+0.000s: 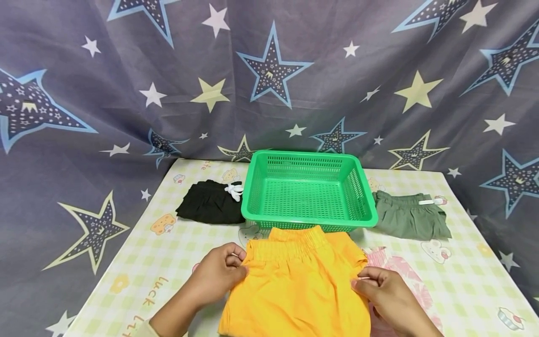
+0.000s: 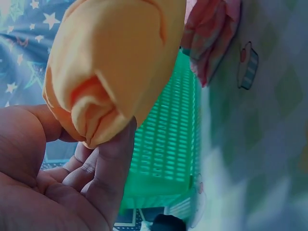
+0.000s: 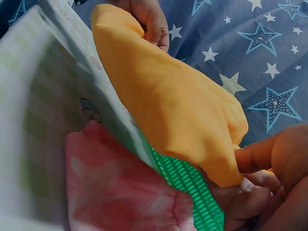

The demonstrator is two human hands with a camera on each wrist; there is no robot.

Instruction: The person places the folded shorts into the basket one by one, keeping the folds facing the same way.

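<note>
Behind everything I see a curtain [image 1: 320, 28] with printed stars, then a table with checked cloth [image 1: 139, 262]. On it stands a green basket [image 1: 309, 222]. Just before it, yellow shorts [image 1: 299, 290] are held up near a pink garment [image 1: 408, 271]. Black [image 1: 208, 203] and grey-green garments [image 1: 408, 217] lie beside the basket. The left hand [image 1: 223, 274] and right hand [image 1: 381, 295] pinch the shorts' opposite sides, thumbs and fingers clamped on fabric. The cloth's print [image 1: 155, 291] reads "luck".
</note>
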